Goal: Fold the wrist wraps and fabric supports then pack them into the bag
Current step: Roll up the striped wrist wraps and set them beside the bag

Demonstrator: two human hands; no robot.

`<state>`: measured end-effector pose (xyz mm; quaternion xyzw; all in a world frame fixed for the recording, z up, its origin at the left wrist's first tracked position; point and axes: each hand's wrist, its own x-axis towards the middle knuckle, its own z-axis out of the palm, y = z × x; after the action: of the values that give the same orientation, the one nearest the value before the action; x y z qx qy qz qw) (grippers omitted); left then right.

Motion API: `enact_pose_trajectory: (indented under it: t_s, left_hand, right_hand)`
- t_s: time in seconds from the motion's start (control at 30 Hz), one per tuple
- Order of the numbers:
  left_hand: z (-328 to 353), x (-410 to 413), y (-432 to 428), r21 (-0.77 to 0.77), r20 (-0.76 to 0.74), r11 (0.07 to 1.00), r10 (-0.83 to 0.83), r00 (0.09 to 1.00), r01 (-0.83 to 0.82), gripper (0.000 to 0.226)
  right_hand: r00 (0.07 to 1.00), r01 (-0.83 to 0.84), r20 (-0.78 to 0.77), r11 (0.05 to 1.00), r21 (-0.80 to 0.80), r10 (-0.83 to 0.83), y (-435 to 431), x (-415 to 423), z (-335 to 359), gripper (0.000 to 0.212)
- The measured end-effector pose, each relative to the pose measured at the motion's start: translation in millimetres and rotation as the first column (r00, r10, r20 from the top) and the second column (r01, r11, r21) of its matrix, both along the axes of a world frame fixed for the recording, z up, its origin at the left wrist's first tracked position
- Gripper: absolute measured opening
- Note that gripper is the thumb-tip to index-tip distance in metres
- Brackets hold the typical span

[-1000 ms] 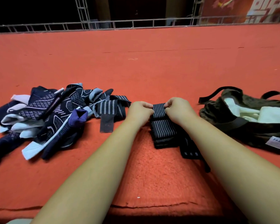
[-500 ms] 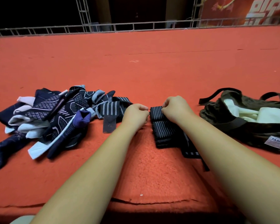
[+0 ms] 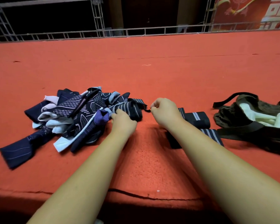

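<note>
Both hands have left the folded wrap [image 3: 196,118], now beside the bag [image 3: 229,114], unpacked; left hand [image 3: 124,121] fingers curl onto the pile's [image 3: 81,110] striped wrap [image 3: 132,110], right hand [image 3: 166,110] fingers pinch its thin end.

Red-orange carpet [image 3: 152,75] covers the floor; a metal truss railing [image 3: 136,32] edges it, with darkness and a red banner [image 3: 249,12] behind.

Red carpet [image 3: 152,81], heaped fabric supports [image 3: 68,120], folded wrap [image 3: 196,119], bag [image 3: 249,125]
</note>
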<state>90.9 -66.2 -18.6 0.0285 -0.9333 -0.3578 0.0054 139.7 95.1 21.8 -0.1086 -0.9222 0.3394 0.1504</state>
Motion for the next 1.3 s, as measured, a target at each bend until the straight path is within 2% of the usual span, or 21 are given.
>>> enact_pose_trajectory:
  t_s: [0.07,0.2,0.37,0.47,0.53,0.6,0.7,0.77,0.83,1.0,1.03,1.13,1.2,1.3]
  left_hand:
    - [-8.4,1.5,-5.9,0.021,0.041,1.0,-0.012,0.999,0.011,0.066]
    - [-18.7,-6.0,-15.1,0.151,0.012,0.987,0.054,0.998,-0.055,0.077]
    - [-18.4,-1.0,-18.6,0.246,0.01,0.969,-0.002,1.0,-0.001,0.069]
    - [-11.8,8.0,-17.7,0.421,0.019,0.906,-0.049,0.999,0.036,0.061]
    - [-1.6,16.7,-16.7,0.58,0.041,0.813,-0.092,0.995,0.051,0.063]
    - [12.8,25.8,-18.3,0.682,0.06,0.728,-0.145,0.988,0.065,0.068]
    - [35.9,33.4,-23.5,0.795,0.083,0.599,-0.258,0.962,0.092,0.058]
    - [55.2,36.6,-28.1,0.83,0.073,0.549,-0.292,0.954,0.104,0.048]
    - [77.5,40.4,-33.6,0.824,0.037,0.548,-0.305,0.952,0.144,0.025]
    - [110.2,44.0,-43.7,0.778,-0.072,0.57,-0.336,0.939,0.264,0.054]
    - [115.6,46.5,-43.3,0.758,-0.096,0.587,-0.332,0.938,0.285,0.052]
    - [133.3,52.7,-38.9,0.647,-0.206,0.683,-0.27,0.941,0.338,0.028]
    - [148.1,58.0,-35.1,0.624,-0.236,0.711,-0.224,0.946,0.324,0.021]
    - [174.4,65.4,-29.0,0.65,-0.27,0.675,-0.222,0.937,0.348,0.024]
  right_hand:
    - [0.999,-0.017,0.032,0.998,-0.056,0.019,-12.0,-3.1,-9.8,0.028]
    - [0.993,-0.066,0.091,0.992,-0.112,0.076,-23.7,-7.6,-27.0,0.05]
    - [0.988,-0.133,0.079,0.99,-0.042,0.136,-26.7,-13.7,-38.4,0.083]
    - [0.985,-0.159,0.066,0.987,-0.039,0.161,-22.7,-21.5,-44.8,0.089]
    - [0.982,-0.185,0.025,0.981,-0.057,0.187,-22.1,-21.8,-45.2,0.084]
    - [0.975,-0.224,-0.012,0.972,-0.077,0.223,-22.8,-17.5,-43.3,0.069]
    - [0.975,-0.208,-0.092,0.975,-0.08,0.2,-23.4,-14.8,-38.7,0.048]
    - [0.977,-0.188,-0.115,0.98,-0.062,0.18,-23.6,-8.6,-25.3,0.032]
    - [0.972,-0.205,-0.131,0.977,-0.062,0.195,-23.5,-0.1,-7.7,0.017]
    - [0.961,-0.266,-0.145,0.928,-0.26,0.234,-26.5,23.0,24.4,0.02]
    - [0.958,-0.277,-0.159,0.919,-0.283,0.24,-27.0,26.5,30.5,0.02]
    - [0.942,-0.322,-0.213,0.884,-0.339,0.261,-28.4,38.1,54.8,0.021]
    - [0.931,-0.357,-0.238,0.831,-0.428,0.277,-29.5,46.3,72.5,0.02]
    - [0.929,-0.369,-0.256,0.715,-0.594,0.266,-31.6,61.1,100.5,0.02]
